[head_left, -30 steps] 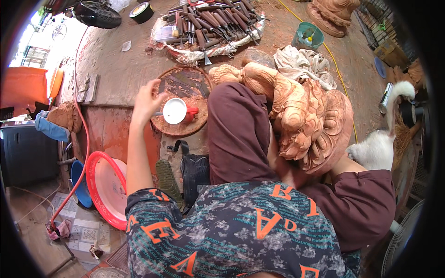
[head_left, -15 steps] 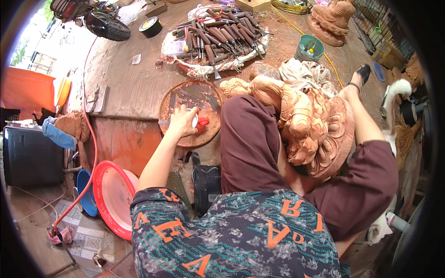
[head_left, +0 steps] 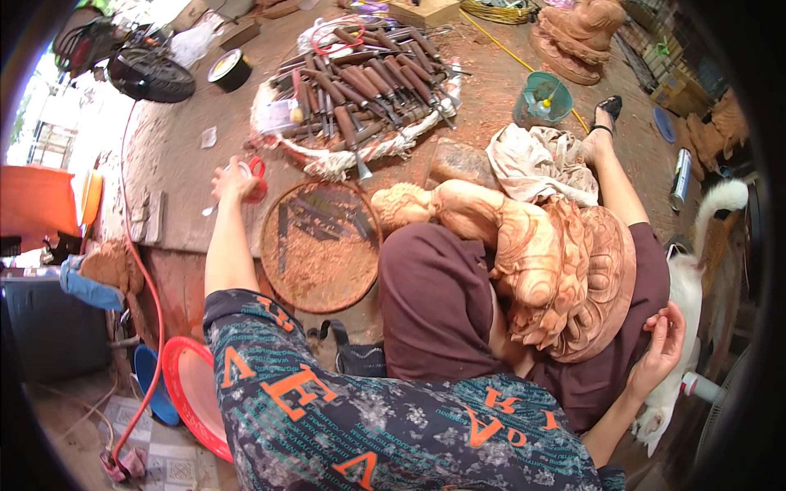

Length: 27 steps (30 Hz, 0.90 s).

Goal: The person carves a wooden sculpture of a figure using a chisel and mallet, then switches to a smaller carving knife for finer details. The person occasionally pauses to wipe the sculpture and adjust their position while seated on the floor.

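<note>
My left hand point(head_left: 232, 182), arm stretched out to the left, is closed on a red mug point(head_left: 258, 182) with a pale inside, at the far left of the round tray. The tray point(head_left: 274, 282) has a rim and carries wood shavings and several dark flat blades. My right hand point(head_left: 665, 344) hangs by my right thigh with loosely curled fingers and nothing visible in it. Across my lap lies a carved wooden figure point(head_left: 524, 245), its curly head to the left and its petalled base to the right.
Beyond the tray, many wooden-handled chisels point(head_left: 368, 82) lie on a white sack. A green bucket point(head_left: 544, 100) and a pale cloth point(head_left: 544, 159) are beyond the figure. A white cat point(head_left: 684, 303) is close to my right hand. A red hose point(head_left: 147, 278) runs down the left.
My left hand has carried the red mug off the tray, away and to the left. My right hand has come into view by my right thigh. The view has shifted.
</note>
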Available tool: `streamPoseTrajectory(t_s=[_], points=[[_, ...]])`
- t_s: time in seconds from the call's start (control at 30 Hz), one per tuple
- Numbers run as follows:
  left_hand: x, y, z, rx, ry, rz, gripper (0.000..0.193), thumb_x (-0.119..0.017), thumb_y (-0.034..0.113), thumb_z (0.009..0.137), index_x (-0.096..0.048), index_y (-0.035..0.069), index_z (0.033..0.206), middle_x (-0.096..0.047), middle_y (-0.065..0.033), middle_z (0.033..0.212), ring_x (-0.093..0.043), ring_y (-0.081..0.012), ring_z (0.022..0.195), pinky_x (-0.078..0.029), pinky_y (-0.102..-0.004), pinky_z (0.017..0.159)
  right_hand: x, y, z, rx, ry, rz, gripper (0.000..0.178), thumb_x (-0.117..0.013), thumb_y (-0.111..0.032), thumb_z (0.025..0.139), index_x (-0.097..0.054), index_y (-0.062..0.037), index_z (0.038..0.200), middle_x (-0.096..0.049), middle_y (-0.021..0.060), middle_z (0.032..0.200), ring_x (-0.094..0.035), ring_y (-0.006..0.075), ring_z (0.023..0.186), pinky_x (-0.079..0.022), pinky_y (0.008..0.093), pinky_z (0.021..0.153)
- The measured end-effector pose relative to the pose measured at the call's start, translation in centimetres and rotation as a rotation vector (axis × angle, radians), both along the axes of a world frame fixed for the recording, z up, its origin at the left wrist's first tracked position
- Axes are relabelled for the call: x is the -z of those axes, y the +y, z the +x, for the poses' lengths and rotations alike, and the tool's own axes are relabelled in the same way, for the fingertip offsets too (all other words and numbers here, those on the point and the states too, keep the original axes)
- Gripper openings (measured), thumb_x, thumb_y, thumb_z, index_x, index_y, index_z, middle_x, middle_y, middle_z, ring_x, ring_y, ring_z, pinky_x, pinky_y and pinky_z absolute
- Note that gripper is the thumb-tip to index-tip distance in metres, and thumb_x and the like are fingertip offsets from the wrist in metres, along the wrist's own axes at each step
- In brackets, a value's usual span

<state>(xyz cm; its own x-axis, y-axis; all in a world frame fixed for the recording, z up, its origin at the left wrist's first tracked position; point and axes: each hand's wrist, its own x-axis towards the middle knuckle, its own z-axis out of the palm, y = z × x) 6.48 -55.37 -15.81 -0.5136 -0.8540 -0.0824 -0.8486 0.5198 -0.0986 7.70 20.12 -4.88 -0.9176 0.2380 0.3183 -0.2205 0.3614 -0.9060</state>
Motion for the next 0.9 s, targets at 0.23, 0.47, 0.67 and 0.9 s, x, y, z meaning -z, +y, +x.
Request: streamPoseTrajectory(t_s=[0.23, 0.47, 0.67, 0.9], points=[[3.4, -2.1, 0.1, -0.165, -0.008, 0.113, 0.089, -0.077, 0.043, 0.063, -0.035, 0.032, 0.141, -0.039, -0.0219, 0.139, -0.041, -0.044, 0.128, -0.036, -0.0568, 0.102, 0.5, -3.5, -0.8, -0.072, -0.046, 0.121, 0.02, -0.051, -0.002, 0.094, -0.058, 0.0015, 0.113, -0.051, 0.0042, 0.099, -0.049, 0.0102, 0.083, -0.043, 0.0227, 0.074], [-0.3, 7.3, 5.7, 0.426, 0.588, -0.409, 0.059, -0.07, 0.029, 0.081, -0.046, 0.013, 0.133, -0.051, -0.0196, 0.123, -0.05, -0.0374, 0.115, -0.043, -0.046, 0.093, 0.4, -5.1, -1.6, -0.09, -0.037, 0.232, 0.019, -0.052, 0.0, 0.092, -0.058, 0.0029, 0.11, -0.052, 0.0048, 0.101, -0.05, 0.0117, 0.088, -0.042, 0.0229, 0.079], [9.4, 13.7, 21.6, -0.112, 0.221, 0.205, 0.051, -0.064, 0.032, 0.087, -0.046, -0.001, 0.122, -0.061, -0.0248, 0.102, -0.059, -0.0426, 0.099, -0.047, -0.0483, 0.083, -2.2, -6.6, -6.6, -0.275, -0.147, 0.263, 0.013, -0.056, 0.001, 0.089, -0.061, 0.0028, 0.101, -0.058, 0.004, 0.089, -0.059, 0.0111, 0.082, -0.046, 0.0236, 0.08], [15.1, 11.8, 23.7, -0.577, 0.537, 0.618, 0.029, -0.063, 0.013, 0.086, -0.05, 0.0, 0.109, -0.062, -0.0127, 0.088, -0.062, -0.0244, 0.075, -0.05, -0.0354, 0.063, 1.9, -9.5, -26.7, -0.649, -0.235, 0.716, 0.038, -0.065, -0.013, 0.083, -0.059, -0.0075, 0.121, -0.061, 0.0103, 0.073, -0.058, 0.0177, 0.065, -0.048, 0.0329, 0.064]])
